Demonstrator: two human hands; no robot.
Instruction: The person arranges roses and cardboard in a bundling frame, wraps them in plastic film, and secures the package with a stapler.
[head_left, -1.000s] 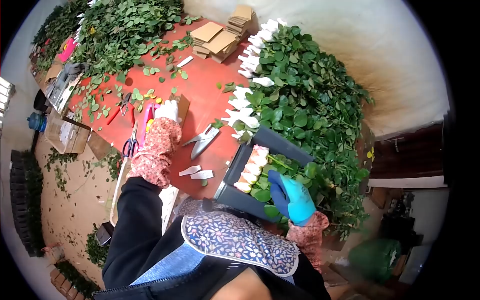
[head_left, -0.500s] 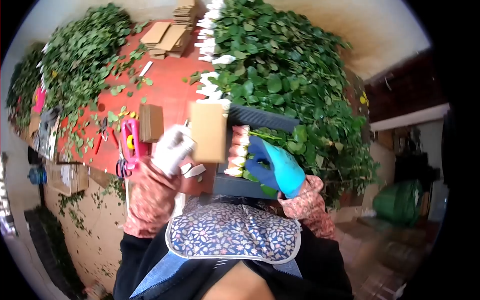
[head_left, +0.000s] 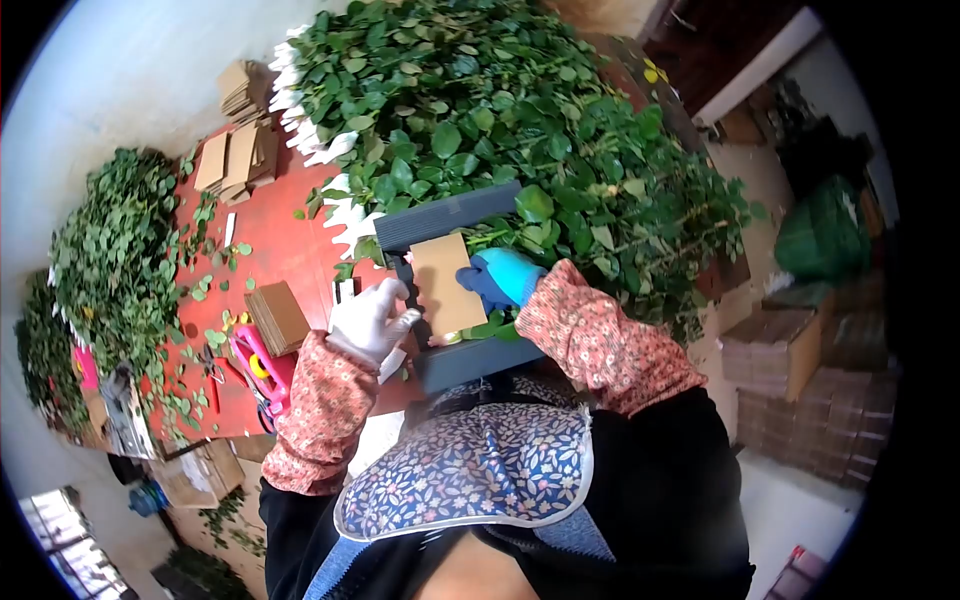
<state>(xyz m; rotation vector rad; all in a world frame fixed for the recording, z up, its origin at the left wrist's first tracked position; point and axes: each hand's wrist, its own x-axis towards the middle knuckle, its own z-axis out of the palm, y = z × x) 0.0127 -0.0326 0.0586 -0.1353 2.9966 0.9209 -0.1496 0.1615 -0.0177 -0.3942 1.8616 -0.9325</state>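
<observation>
A flat brown cardboard piece [head_left: 447, 290] lies over the flower heads in a dark grey trough [head_left: 480, 362]. Only bits of pale pink blooms [head_left: 437, 341] show at its lower left edge. My right hand [head_left: 502, 279], in a blue and turquoise glove, has its bent fingers on the cardboard's right edge. Left of the cardboard is my left hand [head_left: 372, 322] in a white glove, its thumb and fingers apart and nothing visible between them. Green leafy stems [head_left: 540, 235] run out from the trough's right side.
A large leafy heap with white-wrapped heads [head_left: 460, 110] covers the table's far side. On the red table [head_left: 290, 215] are cardboard stacks [head_left: 278, 318], a pink tape dispenser [head_left: 262, 365] and red-handled pliers [head_left: 212, 380]. Another leafy heap [head_left: 115, 230] is at left.
The cardboard piece went from my left hand, raised beside the trough, down onto the blooms. My right hand moved from the flowers to the cardboard's edge. The view turned and shifted.
</observation>
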